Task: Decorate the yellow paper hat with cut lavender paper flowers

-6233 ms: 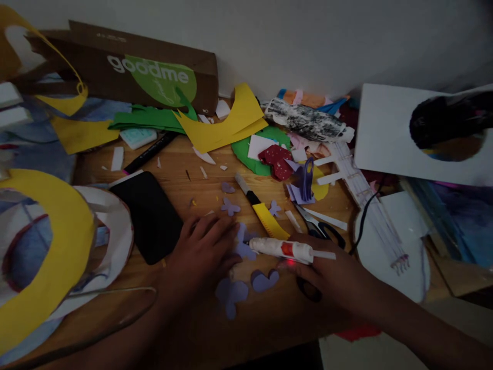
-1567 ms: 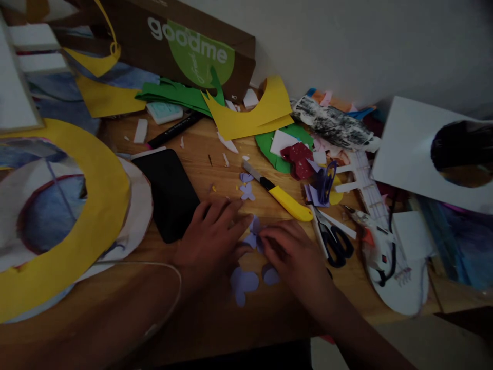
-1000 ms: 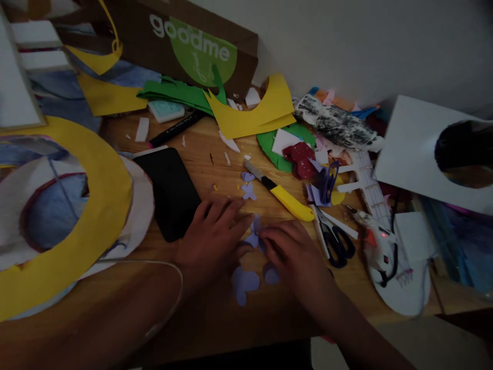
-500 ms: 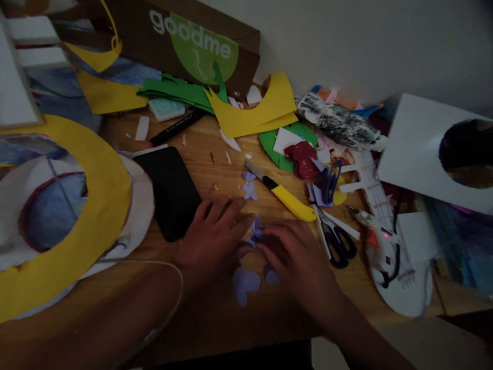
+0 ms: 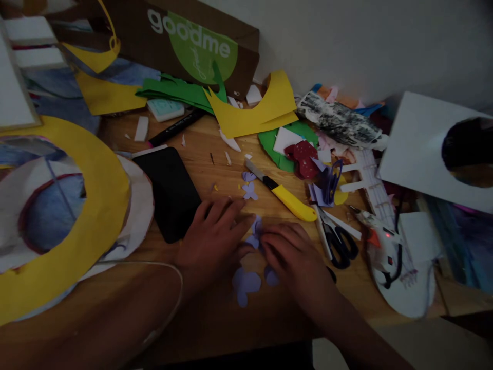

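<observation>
Between my two hands is a small purple paper flower (image 5: 254, 237), partly covered by fingers. My left hand (image 5: 215, 231) pinches its left edge between thumb and index finger, the other fingers resting toward the table. My right hand (image 5: 295, 254) has its fingertips closed on the flower's right side. Below them lies a larger purple paper flower (image 5: 246, 285), and a purple paper piece (image 5: 271, 275) shows partly beside my right hand. Just above the hands, a small purple paper butterfly shape (image 5: 250, 191) lies flat near another small purple cutout (image 5: 248, 176).
A yellow utility knife (image 5: 288, 198) with its blade out lies above my right hand. Scissors (image 5: 337, 239) and a glue gun (image 5: 383, 244) with a red light are to the right. A black phone (image 5: 167, 192) and yellow paper ring (image 5: 111, 195) lie left; a brown box (image 5: 246, 56) stands behind.
The fingers of my right hand have drawn closer together on the flower, covering more of its right side. My left hand has barely moved.
</observation>
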{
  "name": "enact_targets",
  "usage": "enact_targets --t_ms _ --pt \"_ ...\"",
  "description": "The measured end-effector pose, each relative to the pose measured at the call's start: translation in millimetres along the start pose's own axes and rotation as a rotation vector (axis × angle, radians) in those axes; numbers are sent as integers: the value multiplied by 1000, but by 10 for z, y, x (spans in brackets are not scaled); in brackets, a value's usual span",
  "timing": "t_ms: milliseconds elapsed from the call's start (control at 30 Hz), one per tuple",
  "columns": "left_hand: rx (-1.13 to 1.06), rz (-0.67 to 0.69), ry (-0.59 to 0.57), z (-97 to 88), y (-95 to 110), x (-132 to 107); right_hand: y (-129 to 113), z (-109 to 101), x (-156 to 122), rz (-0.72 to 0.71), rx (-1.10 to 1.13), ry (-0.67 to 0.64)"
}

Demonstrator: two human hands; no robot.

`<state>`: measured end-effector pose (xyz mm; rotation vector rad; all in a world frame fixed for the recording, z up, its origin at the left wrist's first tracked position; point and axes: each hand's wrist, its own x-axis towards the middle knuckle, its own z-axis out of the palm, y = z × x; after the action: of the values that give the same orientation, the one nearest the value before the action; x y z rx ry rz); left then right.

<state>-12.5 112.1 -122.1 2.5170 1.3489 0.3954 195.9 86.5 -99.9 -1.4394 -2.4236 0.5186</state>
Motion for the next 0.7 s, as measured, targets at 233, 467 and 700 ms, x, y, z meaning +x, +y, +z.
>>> enact_targets --t_ms 233,467,700 --pt "-1 2 -2 -5 2 -3 -8 -3 11 2 10 -6" --pt "-3 5 5 3 4 4 2 23 8 2 -5 -21" --pt "-13 -10 -7 -25 4 7 17 -187 -16 31 68 62"
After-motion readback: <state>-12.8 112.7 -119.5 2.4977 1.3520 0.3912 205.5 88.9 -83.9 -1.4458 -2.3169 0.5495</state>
